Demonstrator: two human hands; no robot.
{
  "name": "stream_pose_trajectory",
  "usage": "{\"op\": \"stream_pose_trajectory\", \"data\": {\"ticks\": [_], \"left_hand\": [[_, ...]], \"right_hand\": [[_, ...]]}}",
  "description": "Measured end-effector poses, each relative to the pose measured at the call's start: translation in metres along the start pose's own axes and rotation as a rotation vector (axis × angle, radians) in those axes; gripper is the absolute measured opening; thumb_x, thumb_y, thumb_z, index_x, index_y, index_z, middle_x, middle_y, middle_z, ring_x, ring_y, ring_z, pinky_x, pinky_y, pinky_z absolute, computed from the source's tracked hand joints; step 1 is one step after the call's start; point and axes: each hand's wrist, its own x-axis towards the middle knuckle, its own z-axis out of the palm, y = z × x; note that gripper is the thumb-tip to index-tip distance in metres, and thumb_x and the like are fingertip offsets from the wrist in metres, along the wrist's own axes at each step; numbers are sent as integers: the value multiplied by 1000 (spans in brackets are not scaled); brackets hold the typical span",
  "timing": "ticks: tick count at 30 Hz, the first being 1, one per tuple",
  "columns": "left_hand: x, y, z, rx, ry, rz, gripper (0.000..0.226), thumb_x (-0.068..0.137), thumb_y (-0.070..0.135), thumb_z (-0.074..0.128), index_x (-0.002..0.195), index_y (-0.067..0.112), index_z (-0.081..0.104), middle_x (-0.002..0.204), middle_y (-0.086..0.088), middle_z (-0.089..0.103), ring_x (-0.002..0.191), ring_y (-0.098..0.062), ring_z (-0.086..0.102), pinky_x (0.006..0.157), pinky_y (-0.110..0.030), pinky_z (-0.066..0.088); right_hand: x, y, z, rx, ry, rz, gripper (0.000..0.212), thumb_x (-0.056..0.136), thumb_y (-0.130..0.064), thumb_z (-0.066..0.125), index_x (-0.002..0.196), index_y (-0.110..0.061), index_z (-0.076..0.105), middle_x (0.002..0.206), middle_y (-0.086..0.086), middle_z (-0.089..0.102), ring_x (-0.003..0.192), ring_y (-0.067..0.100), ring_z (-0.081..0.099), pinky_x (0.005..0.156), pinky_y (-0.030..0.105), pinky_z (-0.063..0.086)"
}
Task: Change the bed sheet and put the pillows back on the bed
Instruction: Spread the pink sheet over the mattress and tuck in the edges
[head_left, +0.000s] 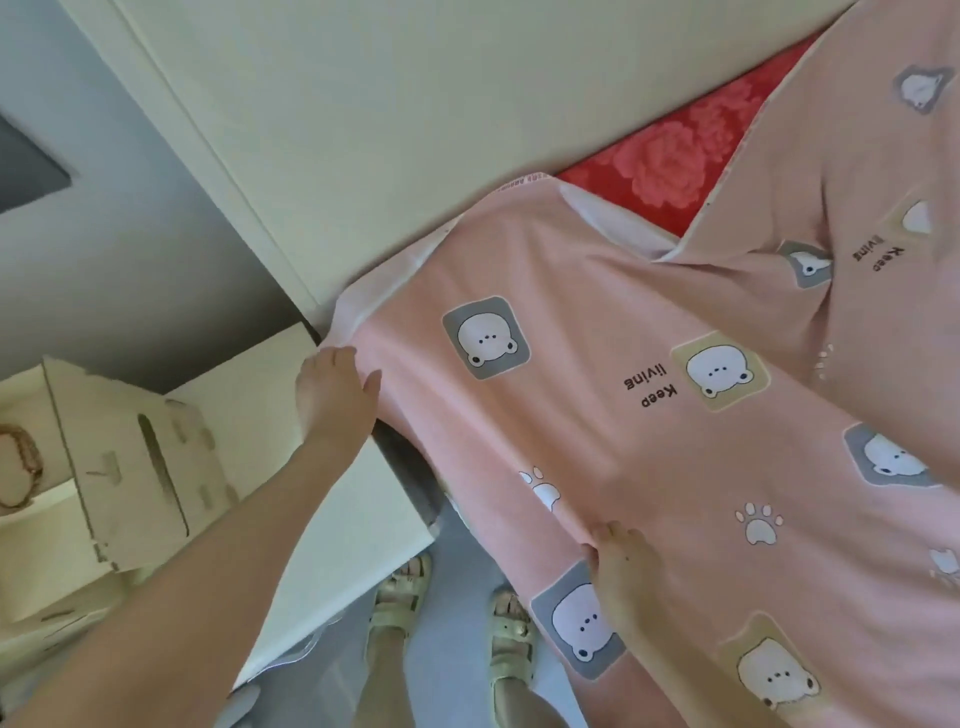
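The left hand (337, 387) presses the far-left corner of the pink bear-print bed sheet (597, 322); I cannot tell whether it grips. The right hand (621, 569) lies flat on the sheet's near edge. The red floral mattress (675, 161) shows beyond.

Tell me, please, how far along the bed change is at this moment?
Done: the pink bear-print sheet lies over most of the bed. In hand: the left hand presses on the sheet's corner, and the right hand rests on its side edge. Left: a patch of red floral fabric is uncovered, the sheet is folded back and creased beside it, and no pillows are in view.
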Motion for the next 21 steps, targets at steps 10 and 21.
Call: {"op": "stream_pose_trajectory", "data": {"ticks": [10, 21], "left_hand": [[119, -1, 52, -92, -100, -67, 92, 85, 60, 53, 140, -7, 26, 135, -26, 40, 121, -42, 42, 100, -46, 36], [133, -12, 35, -201, 59, 22, 17, 89, 7, 55, 101, -4, 57, 115, -26, 50, 103, -42, 47, 80, -41, 39]], "right_hand": [[-35, -43, 0, 646, -156, 268, 40, 89, -23, 55, 53, -17, 38, 51, -10, 29, 53, 8, 26, 52, 23, 20], [38, -109, -24, 578, -140, 322, 27, 83, -29, 55, 107, -24, 64, 96, -2, 68, 87, 19, 64, 82, 30, 51]]}}
